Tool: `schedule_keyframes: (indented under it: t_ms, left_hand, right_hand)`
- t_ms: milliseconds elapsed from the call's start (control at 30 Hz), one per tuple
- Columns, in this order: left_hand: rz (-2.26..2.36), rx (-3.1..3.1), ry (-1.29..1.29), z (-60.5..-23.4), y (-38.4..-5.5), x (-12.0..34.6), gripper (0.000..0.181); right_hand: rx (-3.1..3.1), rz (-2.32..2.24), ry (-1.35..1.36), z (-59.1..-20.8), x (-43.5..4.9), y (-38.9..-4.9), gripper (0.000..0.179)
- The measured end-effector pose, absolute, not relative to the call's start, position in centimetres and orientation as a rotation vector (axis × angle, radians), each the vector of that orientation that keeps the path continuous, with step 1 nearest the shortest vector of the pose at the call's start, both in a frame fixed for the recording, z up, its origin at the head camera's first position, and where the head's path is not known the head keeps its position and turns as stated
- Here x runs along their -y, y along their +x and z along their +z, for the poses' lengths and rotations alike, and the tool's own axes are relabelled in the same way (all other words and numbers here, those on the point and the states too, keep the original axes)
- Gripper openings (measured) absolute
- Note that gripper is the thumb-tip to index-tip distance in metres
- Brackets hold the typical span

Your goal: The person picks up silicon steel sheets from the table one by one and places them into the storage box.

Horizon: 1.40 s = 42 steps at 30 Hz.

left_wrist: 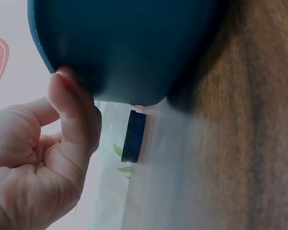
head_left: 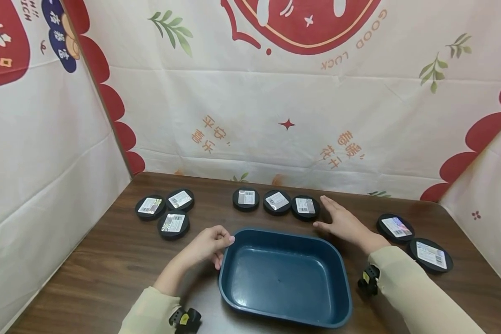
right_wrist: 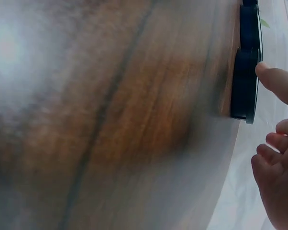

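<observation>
A dark blue rectangular plastic tray stands on the table in front of me, with nothing inside. My left hand holds its far left corner, thumb at the rim and fingers bent along the outer wall. Beyond the tray, my right hand reaches to the rightmost of three round black discs with white barcode labels. Its fingers are spread and relaxed. In the right wrist view the thumb overlaps the edge of that flat black disc.
Left of the tray, three similar labelled discs sit close together. Two more discs lie at the right, beside my right forearm. Printed white cloth hangs behind the brown wooden table and along both sides.
</observation>
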<state>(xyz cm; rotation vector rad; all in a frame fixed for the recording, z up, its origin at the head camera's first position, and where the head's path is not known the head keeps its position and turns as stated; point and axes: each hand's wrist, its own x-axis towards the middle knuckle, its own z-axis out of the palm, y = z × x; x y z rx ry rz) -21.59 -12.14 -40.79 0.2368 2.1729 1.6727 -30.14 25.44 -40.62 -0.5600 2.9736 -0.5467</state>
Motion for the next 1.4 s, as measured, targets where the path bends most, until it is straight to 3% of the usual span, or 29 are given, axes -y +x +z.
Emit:
schedule_keyframes:
  t_ms: [833,1400]
  left_hand:
    - [1.667,-2.188,0.222,-40.6,-21.5,12.6,0.028]
    - [1.677,-2.176,0.211,-40.7,-21.5,12.5,0.026]
  right_hand:
    - [-2.884,-0.650,-0.638,-42.0,-24.2,-33.3,0.098]
    - [-2.892,-0.590,-0.647,-41.9,-23.5,-34.4,0.096]
